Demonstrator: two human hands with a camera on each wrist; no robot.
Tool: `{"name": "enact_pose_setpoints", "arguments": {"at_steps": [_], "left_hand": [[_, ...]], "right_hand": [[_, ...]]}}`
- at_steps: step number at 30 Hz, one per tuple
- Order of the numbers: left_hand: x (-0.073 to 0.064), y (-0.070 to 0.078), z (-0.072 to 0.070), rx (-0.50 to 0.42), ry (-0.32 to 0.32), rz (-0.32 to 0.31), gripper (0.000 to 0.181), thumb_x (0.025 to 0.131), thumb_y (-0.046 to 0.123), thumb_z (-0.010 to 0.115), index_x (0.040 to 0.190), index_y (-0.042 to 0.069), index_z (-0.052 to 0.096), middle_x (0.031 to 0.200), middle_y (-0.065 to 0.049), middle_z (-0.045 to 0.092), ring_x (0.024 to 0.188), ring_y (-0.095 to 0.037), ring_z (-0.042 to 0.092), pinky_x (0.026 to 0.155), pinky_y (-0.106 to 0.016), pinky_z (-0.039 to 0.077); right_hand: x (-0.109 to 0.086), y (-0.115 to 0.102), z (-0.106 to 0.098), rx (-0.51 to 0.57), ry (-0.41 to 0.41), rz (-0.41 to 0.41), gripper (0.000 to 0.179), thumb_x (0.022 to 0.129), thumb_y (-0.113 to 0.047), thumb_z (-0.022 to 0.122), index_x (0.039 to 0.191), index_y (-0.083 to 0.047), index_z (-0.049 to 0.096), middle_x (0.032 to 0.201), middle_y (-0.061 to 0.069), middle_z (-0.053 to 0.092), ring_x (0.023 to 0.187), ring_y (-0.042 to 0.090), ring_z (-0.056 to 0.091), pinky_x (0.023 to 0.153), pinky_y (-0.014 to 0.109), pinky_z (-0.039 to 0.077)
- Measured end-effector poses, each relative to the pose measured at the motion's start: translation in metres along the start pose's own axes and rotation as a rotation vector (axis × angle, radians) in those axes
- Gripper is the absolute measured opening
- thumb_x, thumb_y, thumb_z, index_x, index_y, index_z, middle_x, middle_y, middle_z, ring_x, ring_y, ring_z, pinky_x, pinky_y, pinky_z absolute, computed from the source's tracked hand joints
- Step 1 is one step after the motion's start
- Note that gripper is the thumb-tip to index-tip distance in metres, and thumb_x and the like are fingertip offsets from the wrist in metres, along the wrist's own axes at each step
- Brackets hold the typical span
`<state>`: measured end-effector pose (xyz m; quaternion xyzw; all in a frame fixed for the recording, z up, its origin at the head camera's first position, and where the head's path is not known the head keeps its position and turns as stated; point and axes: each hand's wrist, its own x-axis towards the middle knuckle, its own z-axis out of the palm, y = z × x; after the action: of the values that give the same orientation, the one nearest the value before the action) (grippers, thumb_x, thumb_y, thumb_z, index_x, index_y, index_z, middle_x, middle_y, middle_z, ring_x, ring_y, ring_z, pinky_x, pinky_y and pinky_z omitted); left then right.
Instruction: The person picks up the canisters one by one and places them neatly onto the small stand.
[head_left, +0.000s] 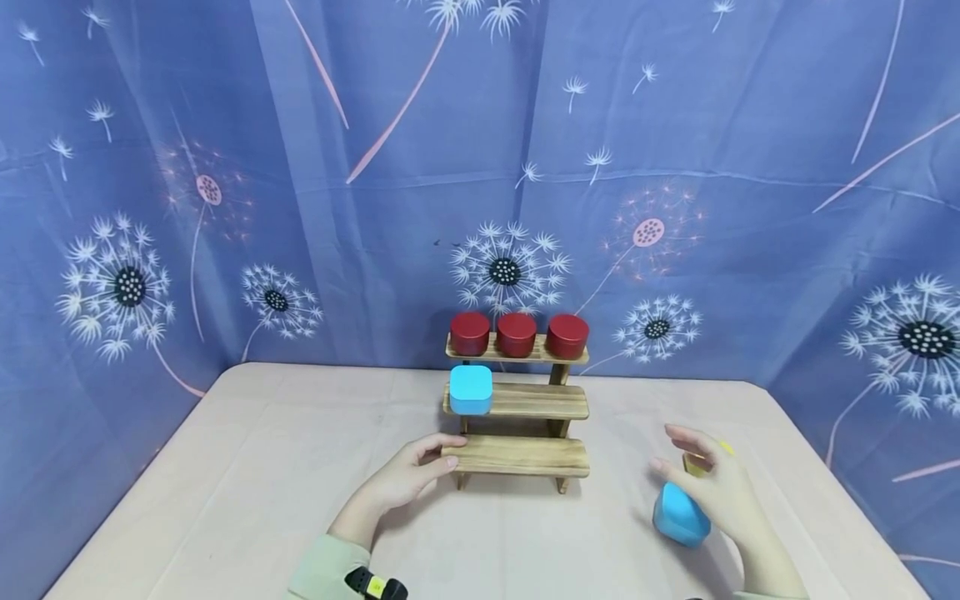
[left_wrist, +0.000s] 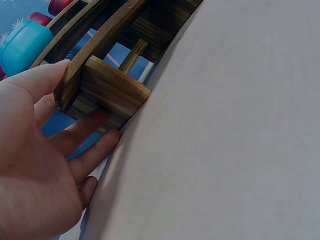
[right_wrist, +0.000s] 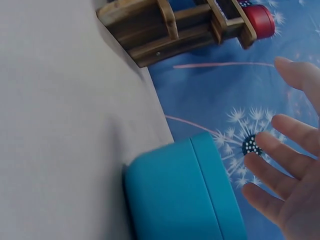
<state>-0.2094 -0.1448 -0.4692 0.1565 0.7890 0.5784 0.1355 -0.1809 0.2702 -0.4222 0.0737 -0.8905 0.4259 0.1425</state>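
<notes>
A three-tier wooden stand (head_left: 517, 457) stands near the back of the table. My left hand (head_left: 411, 473) holds the left end of its lowest board, thumb at the front edge; in the left wrist view its other fingers (left_wrist: 95, 155) reach round the end. Three round red tins (head_left: 516, 335) line the top board, and a light-blue rounded-square box (head_left: 471, 392) sits at the left of the middle one. On the right, my right hand (head_left: 712, 483) hovers by a second blue box (head_left: 681, 515), fingers spread and holding nothing. Behind that hand a yellow item (head_left: 696, 464) is partly hidden.
A pale cloth covers the table (head_left: 300, 417). Close behind its back edge hangs a blue curtain (head_left: 390, 275) with dandelion prints, which also runs along both sides. A dark band with a yellow tag (head_left: 377, 587) is on the left wrist.
</notes>
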Motion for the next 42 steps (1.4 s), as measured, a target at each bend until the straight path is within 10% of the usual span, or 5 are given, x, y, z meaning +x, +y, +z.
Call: {"name": "enact_pose_setpoints", "arguments": {"at_steps": [6,10,17,24,42], "left_hand": [[0.0,0.001,-0.001,0.008,0.001,0.006,0.039,0.096,0.03,0.055,0.13,0.011,0.055,0.141,-0.017,0.045,0.123,-0.028,0.047,0.095,-0.031,0.039],[0.0,0.001,0.0,-0.005,0.001,0.005,0.039,0.096,0.029,0.055,0.13,0.011,0.055,0.141,-0.016,0.044,0.122,-0.027,0.046,0.095,-0.032,0.038],[0.001,-0.001,0.001,-0.014,0.0,-0.004,0.038,0.095,0.029,0.056,0.13,0.013,0.055,0.143,-0.015,0.043,0.128,-0.03,0.041,0.1,-0.037,0.036],[0.001,0.0,0.001,-0.038,-0.001,-0.004,0.038,0.096,0.028,0.055,0.13,0.012,0.055,0.144,-0.016,0.042,0.132,-0.033,0.039,0.108,-0.048,0.031],[0.0,0.0,0.001,-0.06,-0.005,-0.002,0.038,0.095,0.027,0.055,0.131,0.012,0.055,0.146,-0.017,0.039,0.137,-0.035,0.031,0.111,-0.054,0.025]], "right_hand": [[0.0,0.005,-0.006,0.011,-0.042,0.002,0.05,0.082,-0.018,0.074,0.125,-0.003,0.056,0.113,-0.03,0.051,0.101,-0.02,0.046,0.084,0.002,0.039],[0.001,0.008,-0.009,-0.022,-0.11,0.067,0.052,0.083,-0.023,0.073,0.128,-0.003,0.054,0.122,-0.005,0.06,0.101,-0.017,0.047,0.084,0.006,0.04],[0.0,0.016,-0.012,-0.055,-0.236,0.156,0.059,0.083,-0.024,0.072,0.131,0.002,0.05,0.127,0.025,0.056,0.109,0.026,0.059,0.081,0.016,0.044],[-0.003,0.024,-0.017,-0.033,-0.309,0.162,0.06,0.082,-0.022,0.073,0.132,0.003,0.05,0.125,0.022,0.058,0.1,-0.003,0.055,0.079,0.017,0.044],[-0.005,0.03,-0.026,0.037,-0.604,0.167,0.07,0.081,-0.023,0.072,0.138,0.004,0.041,0.133,0.022,0.051,0.099,-0.011,0.047,0.077,0.02,0.045]]}}
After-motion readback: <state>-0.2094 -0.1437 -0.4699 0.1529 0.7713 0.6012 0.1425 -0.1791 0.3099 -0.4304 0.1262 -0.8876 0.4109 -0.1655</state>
